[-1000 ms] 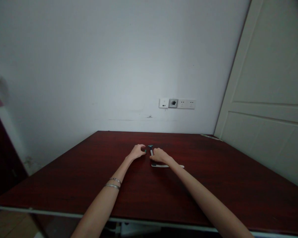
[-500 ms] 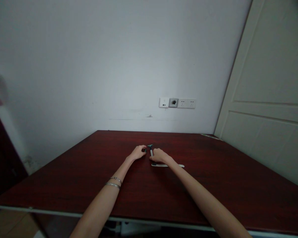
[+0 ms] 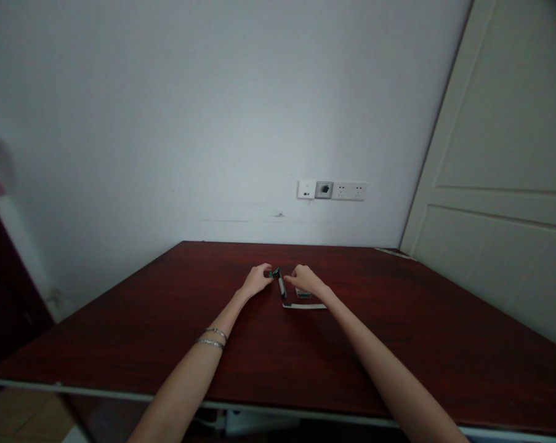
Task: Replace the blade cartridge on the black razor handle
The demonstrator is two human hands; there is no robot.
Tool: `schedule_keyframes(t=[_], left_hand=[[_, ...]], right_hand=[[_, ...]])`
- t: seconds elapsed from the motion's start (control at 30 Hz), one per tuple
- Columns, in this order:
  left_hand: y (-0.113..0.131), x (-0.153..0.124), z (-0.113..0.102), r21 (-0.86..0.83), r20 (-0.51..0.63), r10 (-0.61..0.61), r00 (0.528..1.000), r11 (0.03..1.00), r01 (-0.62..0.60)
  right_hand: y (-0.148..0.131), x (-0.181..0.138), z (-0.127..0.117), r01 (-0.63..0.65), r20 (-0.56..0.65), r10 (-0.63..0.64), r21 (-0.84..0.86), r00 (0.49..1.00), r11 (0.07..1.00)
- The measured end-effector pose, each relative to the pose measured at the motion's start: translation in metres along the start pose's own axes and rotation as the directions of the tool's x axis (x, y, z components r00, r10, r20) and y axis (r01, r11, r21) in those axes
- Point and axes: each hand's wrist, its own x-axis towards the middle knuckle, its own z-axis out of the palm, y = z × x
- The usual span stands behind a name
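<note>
My left hand [image 3: 257, 280] pinches a small dark green piece [image 3: 271, 274] at its fingertips, beside the dark head of a razor [image 3: 282, 287]. I cannot tell whether the piece and the head touch. The razor has a pale grip and lies slanted between my hands, head toward the wall. My right hand [image 3: 306, 280] is just right of the razor's handle, thumb apart from the bent fingers, with no object visible in it. Partly hidden below that hand lies a small grey, clear-looking flat item [image 3: 303, 294]. Nearer me is a long thin white item [image 3: 305, 306] with a dark left end.
The dark red wooden table [image 3: 241, 369] runs back to a white wall [image 3: 241, 123] with a row of sockets [image 3: 335, 190]. A pale panelled door [image 3: 499, 184] stands along the right side.
My right hand has let go of the razor handle and shifted right, uncovering the small grey item. The razor has tilted left, and its head is now closer to my left hand's fingertips.
</note>
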Motion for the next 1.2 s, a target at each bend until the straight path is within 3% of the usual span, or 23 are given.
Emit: schedule_keyframes(t=[0.13,0.27,0.37,0.77,1.03,1.2], left_hand=[[0.019,-0.002,-0.003,-0.041,-0.045,0.152,0.987,0.987,-0.154],[0.046,-0.007,-0.004,0.026,-0.054,0.321,0.946,0.947,-0.32],[0.061,-0.012,-0.005,0.065,-0.041,0.374,0.926,0.926,-0.371],[0.072,-0.016,-0.005,0.099,-0.007,0.384,0.923,0.919,-0.381],[0.071,-0.017,0.0,0.125,0.006,0.417,0.909,0.902,-0.414],[0.07,-0.017,0.0,0.121,0.032,0.409,0.912,0.904,-0.41]], right_hand=[[0.016,0.004,-0.007,0.007,-0.092,0.019,0.28,0.996,0.96],[0.026,0.007,-0.006,-0.039,-0.042,0.083,0.62,0.996,0.784],[0.026,0.005,-0.007,-0.037,-0.028,0.087,0.749,0.996,0.662],[0.021,-0.004,-0.018,-0.065,0.024,0.083,0.847,0.996,0.528],[0.021,-0.003,-0.014,-0.009,-0.041,0.064,0.772,0.997,0.636],[0.022,-0.002,-0.012,-0.004,-0.037,0.052,0.771,0.998,0.637]])
